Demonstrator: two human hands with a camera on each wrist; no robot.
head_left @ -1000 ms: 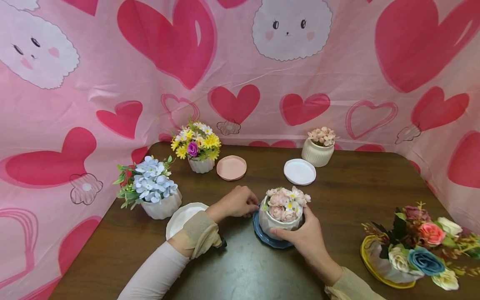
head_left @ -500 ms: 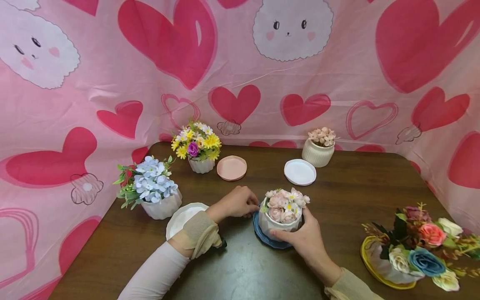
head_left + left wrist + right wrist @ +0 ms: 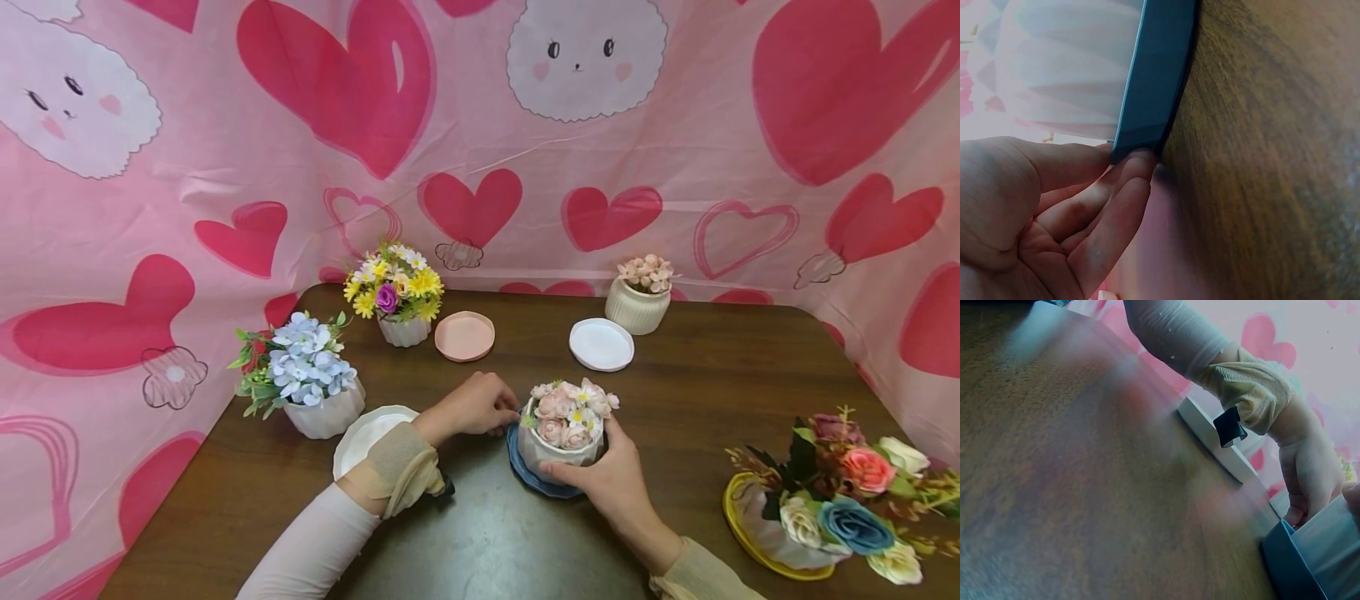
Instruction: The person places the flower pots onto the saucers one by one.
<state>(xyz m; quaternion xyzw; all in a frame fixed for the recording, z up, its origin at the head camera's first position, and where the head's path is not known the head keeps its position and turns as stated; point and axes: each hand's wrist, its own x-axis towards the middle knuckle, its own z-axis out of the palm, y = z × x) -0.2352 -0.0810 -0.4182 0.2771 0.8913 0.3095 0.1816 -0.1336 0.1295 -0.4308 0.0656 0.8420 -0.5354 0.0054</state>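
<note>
I'm gripping the white pot of pink flowers (image 3: 564, 433) at frame centre with my right hand (image 3: 609, 477), seated on the blue saucer (image 3: 531, 476); my left hand (image 3: 474, 406) is pinching the saucer's rim. Bare table (image 3: 697, 392) is lying right of them.

The table (image 3: 697, 392) is dark wood with a low sheen. The blue saucer (image 3: 534, 481) looks smooth, glossy plastic; the white pot (image 3: 551, 450) matt, ribbed. The backdrop (image 3: 225, 125) is printed cloth, creased.

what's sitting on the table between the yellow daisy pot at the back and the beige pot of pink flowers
In the head view, two empty saucers: a pink saucer beside the yellow daisy pot, and a white saucer beside the beige pot.
</note>
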